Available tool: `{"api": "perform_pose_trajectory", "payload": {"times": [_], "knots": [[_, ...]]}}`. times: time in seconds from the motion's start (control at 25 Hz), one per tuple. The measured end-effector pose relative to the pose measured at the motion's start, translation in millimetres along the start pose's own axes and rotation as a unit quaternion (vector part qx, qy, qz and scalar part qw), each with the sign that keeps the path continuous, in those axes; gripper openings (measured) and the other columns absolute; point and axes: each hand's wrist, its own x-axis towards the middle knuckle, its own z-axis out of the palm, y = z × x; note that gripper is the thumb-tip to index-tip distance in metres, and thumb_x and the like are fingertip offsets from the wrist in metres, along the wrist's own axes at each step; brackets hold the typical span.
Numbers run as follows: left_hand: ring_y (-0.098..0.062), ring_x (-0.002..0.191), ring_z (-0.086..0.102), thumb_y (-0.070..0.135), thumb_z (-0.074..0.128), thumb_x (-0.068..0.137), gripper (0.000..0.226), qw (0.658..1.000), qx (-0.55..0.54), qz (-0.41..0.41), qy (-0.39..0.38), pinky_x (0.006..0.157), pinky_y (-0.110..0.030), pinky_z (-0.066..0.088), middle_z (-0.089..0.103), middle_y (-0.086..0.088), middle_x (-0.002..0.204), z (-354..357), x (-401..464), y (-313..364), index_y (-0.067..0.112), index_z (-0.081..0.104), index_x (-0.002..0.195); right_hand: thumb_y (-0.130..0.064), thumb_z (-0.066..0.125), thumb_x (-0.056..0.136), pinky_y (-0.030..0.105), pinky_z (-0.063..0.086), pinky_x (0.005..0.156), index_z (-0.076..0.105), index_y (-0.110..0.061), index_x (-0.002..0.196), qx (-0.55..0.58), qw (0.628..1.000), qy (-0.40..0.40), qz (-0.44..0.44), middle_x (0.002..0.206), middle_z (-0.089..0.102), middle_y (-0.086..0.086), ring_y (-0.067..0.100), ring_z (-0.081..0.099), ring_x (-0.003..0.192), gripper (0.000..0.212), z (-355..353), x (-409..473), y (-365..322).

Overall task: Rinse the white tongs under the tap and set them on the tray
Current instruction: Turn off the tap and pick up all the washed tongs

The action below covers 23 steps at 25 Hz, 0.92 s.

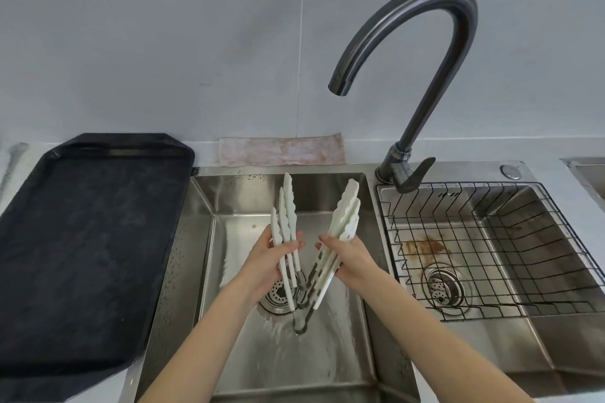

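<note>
We hold the tongs [307, 249] at centre frame, over the left sink [229, 193], spread into a wide V. Our left hand [271, 258] has its fingers curled around the left bundle of white arms; our right hand [347, 255] grips the right bundle the same way, fingers wrapped, thumb across. The arms meet low at a metal hinge loop just above the drain [278, 298]. The tap [409, 52] arches at upper right, spout pointing down over the basin; no water stream is visible, and the lever sits at its base. The basin floor looks wet. The black tray [82, 239] lies on the table at left, touching the sink edge. A wire rack [491, 245] fills the right sink. Risks from here, in our judgement: wet plastic arms could slide through the curled fingers and drop into the basin; several thin arms held in a fan may shift against each other. The spout sits right of the tongs, so water might miss them unless we move under it. Carrying them dripping to the left could wet the table.
</note>
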Motion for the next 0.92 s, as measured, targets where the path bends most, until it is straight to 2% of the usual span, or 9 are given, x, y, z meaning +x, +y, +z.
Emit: {"api": "perform_pose_trajectory", "payload": {"times": [0.08,0.2,0.32,0.4,0.48,0.6,0.68,0.8,0.92], "knots": [[-0.019,0.097,0.064,0.005,0.055,0.089,0.027,1.0,0.026,0.006,0.0,0.07,-0.033,0.051,0.065,-0.002,0.104,-0.7,-0.1,2.9,0.022,0.052,0.11,-0.004,0.056,0.089,0.033,0.05,0.072,0.045,-0.009,0.119,-0.017,1.0,-0.01,-0.012,0.085,0.056,0.006,0.018,0.059,0.08,0.032,1.4,-0.9,-0.9],[-0.018,0.09,0.066,0.014,0.054,0.091,0.026,0.998,0.061,0.025,0.015,0.066,-0.03,0.054,0.064,-0.004,0.1,-1.1,-0.4,3.5,0.018,0.048,0.115,-0.009,0.055,0.091,0.032,0.051,0.071,0.045,-0.006,0.113,-0.041,0.999,-0.004,-0.015,0.08,0.054,0.005,0.017,0.057,0.073,0.025,4.5,-3.8,-3.4],[-0.02,0.087,0.068,0.013,0.053,0.091,0.022,0.997,0.059,0.039,0.028,0.063,-0.027,0.058,0.064,-0.006,0.098,-3.6,-1.4,4.0,0.019,0.047,0.112,-0.008,0.056,0.09,0.031,0.052,0.072,0.048,-0.007,0.107,-0.073,0.997,-0.007,-0.036,0.082,0.053,0.005,0.016,0.057,0.075,0.019,8.8,-8.0,-7.3],[-0.021,0.088,0.068,0.011,0.053,0.091,0.019,0.998,0.037,0.043,0.035,0.066,-0.028,0.059,0.065,-0.007,0.098,-7.4,-2.6,6.3,0.019,0.049,0.108,-0.005,0.056,0.09,0.036,0.052,0.079,0.051,-0.012,0.092,-0.107,0.993,-0.016,-0.051,0.079,0.053,0.005,0.015,0.057,0.075,0.009,14.7,-11.9,-11.1],[-0.022,0.088,0.067,0.009,0.054,0.09,0.016,0.998,0.014,0.048,0.038,0.072,-0.032,0.057,0.065,-0.007,0.098,-14.0,-5.5,10.9,0.021,0.052,0.101,-0.003,0.057,0.088,0.038,0.05,0.085,0.051,-0.014,0.087,-0.138,0.988,-0.028,-0.062,0.077,0.054,0.005,0.017,0.057,0.077,0.013,22.5,-12.9,-14.1],[-0.021,0.086,0.068,0.009,0.055,0.09,0.016,0.997,0.006,0.064,0.045,0.074,-0.032,0.058,0.066,-0.006,0.096,-28.1,-11.1,22.3,0.019,0.052,0.102,0.0,0.056,0.088,0.035,0.052,0.079,0.047,-0.007,0.103,-0.14,0.987,-0.053,-0.065,0.08,0.053,0.005,0.017,0.058,0.078,0.019,38.8,-15.1,-19.7],[-0.018,0.082,0.069,0.009,0.056,0.089,0.019,0.995,0.008,0.08,0.051,0.071,-0.031,0.059,0.067,-0.005,0.095,-42.2,-17.2,33.6,0.016,0.052,0.106,0.0,0.054,0.089,0.031,0.052,0.074,0.045,-0.005,0.106,-0.131,0.987,-0.073,-0.063,0.081,0.052,0.005,0.015,0.057,0.077,0.019,55.0,-19.4,-23.0],[-0.013,0.074,0.072,0.011,0.057,0.089,0.024,0.992,0.016,0.105,0.065,0.066,-0.028,0.06,0.068,-0.006,0.096,-67.6,-28.7,55.5,0.011,0.052,0.113,0.0,0.053,0.09,0.032,0.051,0.071,0.049,-0.008,0.093,-0.117,0.986,-0.109,-0.055,0.079,0.052,0.005,0.015,0.056,0.074,0.009,85.6,-24.2,-25.3],[-0.008,0.068,0.072,0.012,0.055,0.09,0.021,0.988,0.04,0.125,0.075,0.059,-0.024,0.06,0.068,-0.005,0.096,-94.8,-40.7,79.8,0.014,0.053,0.111,-0.001,0.052,0.089,0.034,0.051,0.07,0.05,-0.009,0.084,-0.131,0.981,-0.134,-0.047,0.074,0.052,0.006,0.017,0.056,0.071,0.01,121.9,-21.9,-25.8]]}}
